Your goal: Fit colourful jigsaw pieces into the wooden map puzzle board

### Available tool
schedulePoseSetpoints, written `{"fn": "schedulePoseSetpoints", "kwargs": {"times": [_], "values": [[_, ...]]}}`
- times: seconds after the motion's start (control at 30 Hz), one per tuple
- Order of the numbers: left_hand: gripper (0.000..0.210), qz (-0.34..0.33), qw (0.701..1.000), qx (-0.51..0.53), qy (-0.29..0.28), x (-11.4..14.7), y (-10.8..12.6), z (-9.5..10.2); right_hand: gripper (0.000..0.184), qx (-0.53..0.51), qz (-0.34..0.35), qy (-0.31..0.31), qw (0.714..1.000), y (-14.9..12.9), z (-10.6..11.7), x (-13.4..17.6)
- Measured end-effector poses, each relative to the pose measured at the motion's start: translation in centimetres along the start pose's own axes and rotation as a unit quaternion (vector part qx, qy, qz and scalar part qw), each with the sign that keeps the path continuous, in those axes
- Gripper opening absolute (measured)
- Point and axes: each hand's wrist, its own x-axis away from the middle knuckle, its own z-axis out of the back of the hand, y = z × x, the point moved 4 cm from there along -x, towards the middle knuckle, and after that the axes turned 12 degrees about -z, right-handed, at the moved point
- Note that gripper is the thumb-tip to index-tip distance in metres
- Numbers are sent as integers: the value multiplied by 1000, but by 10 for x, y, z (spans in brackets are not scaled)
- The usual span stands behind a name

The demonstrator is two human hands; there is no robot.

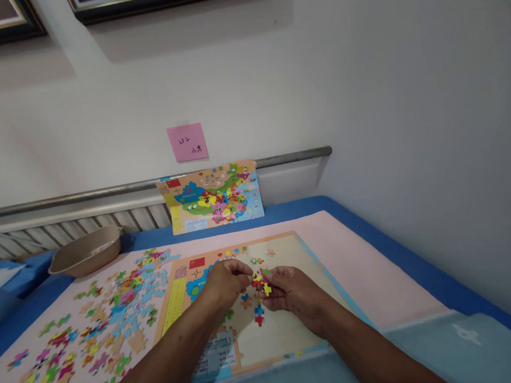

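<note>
My left hand [226, 284] and my right hand [297, 296] meet above a puzzle board [291, 329]. Between their fingertips is a small cluster of puzzle pieces [259, 279] in yellow, red and green. Both hands are closed on it; whether the pieces are joined cannot be made out. Below, the board's left side carries fitted map pieces, with a red flag corner [197, 263] and a yellow panel [175, 304]. Its right part shows bare pale backing. Loose pieces, one of them blue and red [259, 316], lie on the backing under my hands. My forearms hide part of the board.
Many loose pieces [125, 297] spread over the pink mat at left. A brown tray [87, 254] stands behind them. A printed map picture [213, 198] leans against the metal rail [292, 157]. A pink note [187, 142] is on the wall. Light blue cloth [451, 341] covers the near edge.
</note>
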Motion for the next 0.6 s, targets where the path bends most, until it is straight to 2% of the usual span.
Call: {"fn": "schedulePoseSetpoints", "kwargs": {"times": [0.1,0.33,0.6], "values": [[16,0,1000,-10,0,-1,-1,1,18,6,-3,6,1000,0,0,0],[17,-6,1000,-15,2,0,0,4,24,5,3,5,1000,0,1,0],[14,-17,1000,-17,1,-2,-4,4,20,10,5,13,1000,-1,1,2]]}}
